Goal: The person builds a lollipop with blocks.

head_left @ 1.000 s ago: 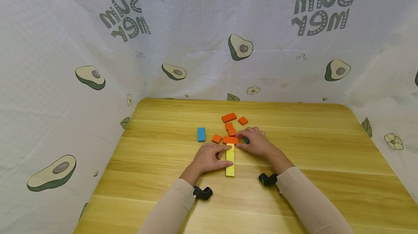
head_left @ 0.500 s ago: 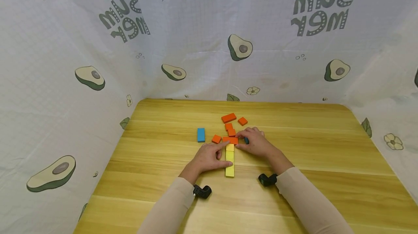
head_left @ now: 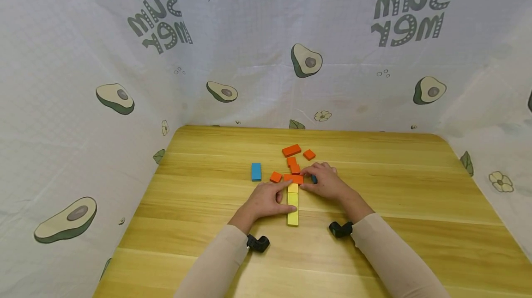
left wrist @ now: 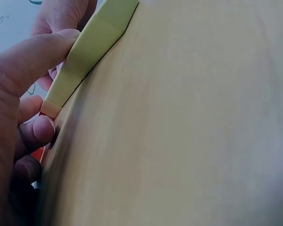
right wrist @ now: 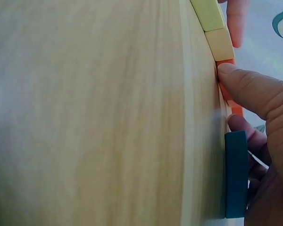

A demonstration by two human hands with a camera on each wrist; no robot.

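The left hand — thumb and forefinger straight — touches the smooth yellow row, at six o'clock from the flat red bar on grained wood. The right hand pinches the bar's three-o'clock end, blue block beside its palm.

The tabletop looks like wood or wood-print laminate, smooth and streaked with grain, with a soft satin sheen where light falls on its near part. The yellow blocks, the orange blocks and the blue blocks are smooth-faced and mostly matt, coloured like painted wood, though whether they are wood or plastic cannot be told. The printed curtain is thin, lightly creased cloth with a faint sheen, while the beige sleeves look like soft matt fabric and the wrist cameras like smooth black plastic.
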